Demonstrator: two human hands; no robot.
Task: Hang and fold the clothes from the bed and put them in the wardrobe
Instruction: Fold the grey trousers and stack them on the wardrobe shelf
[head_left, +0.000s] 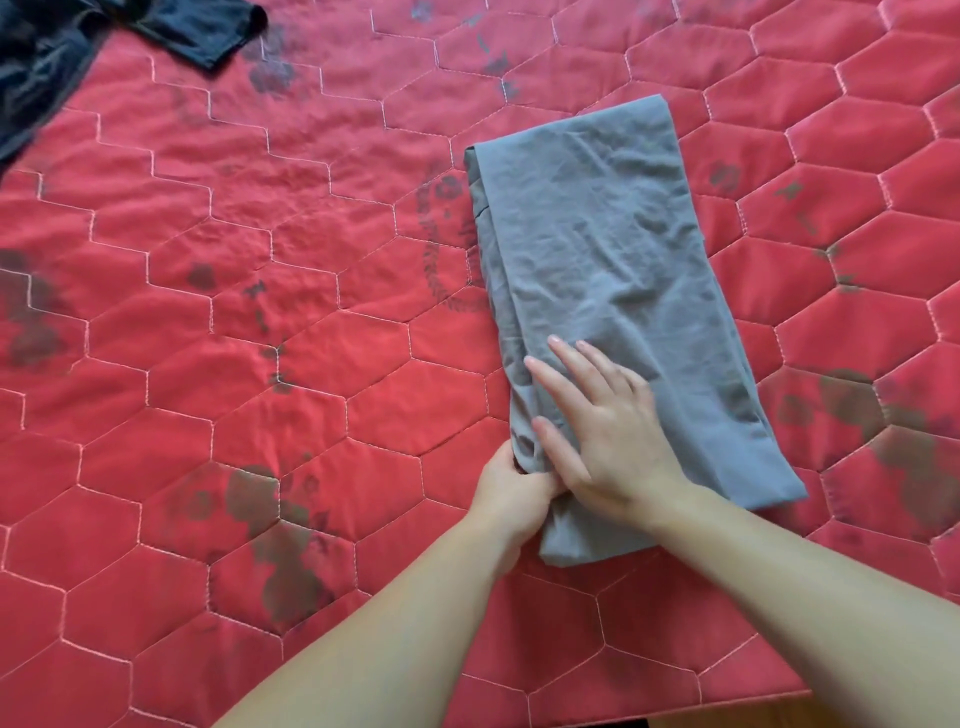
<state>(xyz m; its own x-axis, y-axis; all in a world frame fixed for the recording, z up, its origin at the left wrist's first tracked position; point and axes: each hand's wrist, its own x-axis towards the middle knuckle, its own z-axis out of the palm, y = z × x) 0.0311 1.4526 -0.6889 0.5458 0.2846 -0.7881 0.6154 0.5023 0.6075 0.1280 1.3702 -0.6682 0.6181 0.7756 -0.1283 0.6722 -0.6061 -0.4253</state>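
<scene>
Grey garment (597, 270) lies part-folded at frame right, right hand (608, 431) pressing flat, left hand (511, 493) pinching its near edge; dark garment (47, 57) upper left awaits, wardrobe unseen.

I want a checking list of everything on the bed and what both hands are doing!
Surface: red quilted bedspread with hexagon stitching and dark grey printed patches.
Job's things: grey garment folded into a long strip, lying flat; dark blue garment unfolded at the far left corner.
Clutter: nothing seen.
Hands: right hand lies flat on the grey garment's near end, fingers straight; left hand grips its near left edge.
Cables: nothing seen.
Surroundings: a strip of wooden floor at the bed's near edge; wardrobe not in view.
</scene>
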